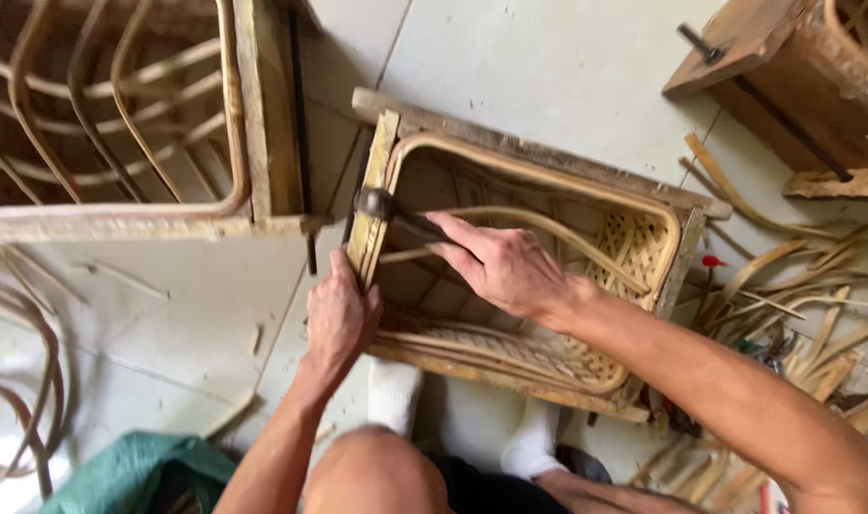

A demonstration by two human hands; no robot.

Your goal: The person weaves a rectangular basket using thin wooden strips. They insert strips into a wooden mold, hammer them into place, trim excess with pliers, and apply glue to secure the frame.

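Right hand (505, 266) clenched around the dark handle of a small metal-headed hammer (381, 204); the hammer head sits at 10 o'clock from the hand, right at the upper end of the mould's left edge. Left hand (339, 319) wraps that left edge of the rectangular wooden mould frame (538, 157), fingers curled over it near the 9 o'clock side, gripping frame and basket rim together as far as I can tell.

Woven tan rattan basket (634, 243) sits inside the mould, centre of view, tilted with its open side up toward the camera. Bent pale rattan handle strip (548, 228) arcs across the opening, passing under the right hand.

Feet in white socks (396, 395) at 6 o'clock, just below the mould's lower edge.

Loose pile of tan rattan strips (805, 295) at 3 o'clock on the pale tiled floor (548, 57). Second wooden mould with bent rattan ribs (119, 114) at 10 o'clock. Third wooden block mould (786, 76) at 1 o'clock. Green cloth (129, 471) at 7 o'clock.
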